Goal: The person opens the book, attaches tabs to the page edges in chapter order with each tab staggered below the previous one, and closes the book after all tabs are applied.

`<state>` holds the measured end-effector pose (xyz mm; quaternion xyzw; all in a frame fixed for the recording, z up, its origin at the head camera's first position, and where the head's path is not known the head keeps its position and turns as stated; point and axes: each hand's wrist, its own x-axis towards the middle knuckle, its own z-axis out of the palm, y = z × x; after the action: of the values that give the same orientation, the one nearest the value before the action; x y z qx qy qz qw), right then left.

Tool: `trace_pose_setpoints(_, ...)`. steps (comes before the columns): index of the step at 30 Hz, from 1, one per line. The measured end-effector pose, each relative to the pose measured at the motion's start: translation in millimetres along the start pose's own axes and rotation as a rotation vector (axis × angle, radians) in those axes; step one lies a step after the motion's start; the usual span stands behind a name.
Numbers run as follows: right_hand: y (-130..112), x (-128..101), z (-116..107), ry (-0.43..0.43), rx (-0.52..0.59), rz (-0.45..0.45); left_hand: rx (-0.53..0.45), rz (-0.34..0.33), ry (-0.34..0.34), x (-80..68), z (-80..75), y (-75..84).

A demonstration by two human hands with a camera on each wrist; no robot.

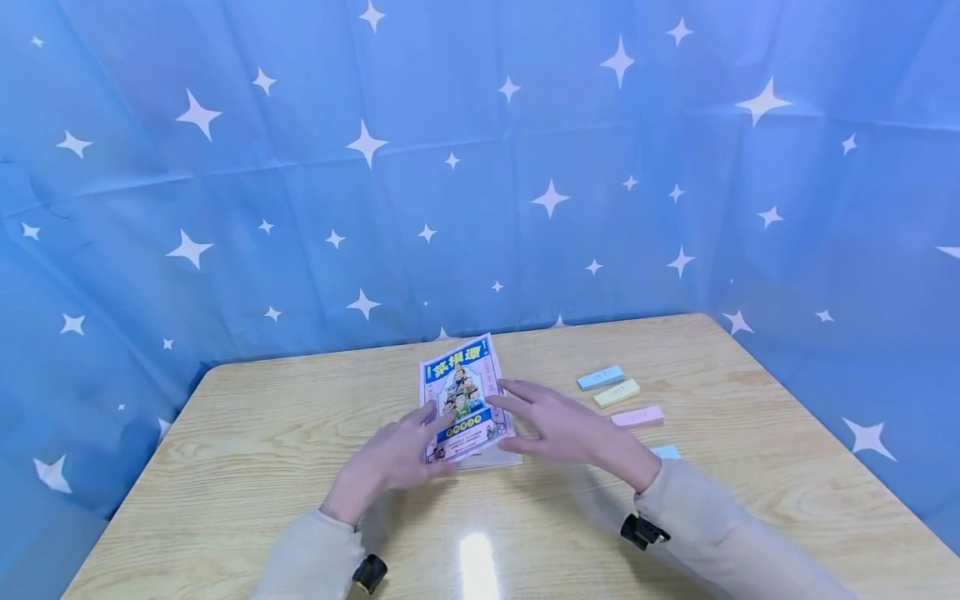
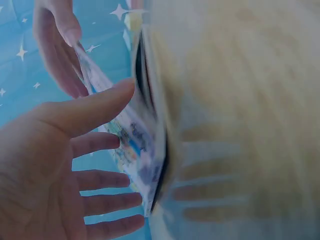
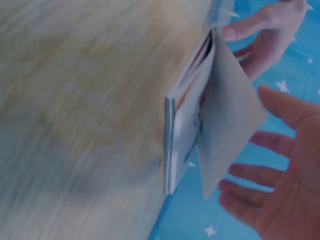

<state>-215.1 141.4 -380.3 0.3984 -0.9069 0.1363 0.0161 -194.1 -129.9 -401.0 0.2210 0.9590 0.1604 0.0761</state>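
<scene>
Large Chinese title characters on the booklet's cover — too small and blurred to read

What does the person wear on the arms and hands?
Both arms are covered by long, loose beige sleeves reaching the wrists. A small black device sits under the right wrist, another under the left. The left hand and right hand are bare.

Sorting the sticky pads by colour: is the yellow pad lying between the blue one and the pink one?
Yes, the yellow pad lies between the blue pad and the pink pad.
</scene>
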Motion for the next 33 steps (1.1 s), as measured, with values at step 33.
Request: trace_pose_setpoints(33, -5.6, 11.3, 24.1, -0.15, 0.032, 0.088, 0.141, 0.013, -0.06, 8.1, 8.4, 14.4)
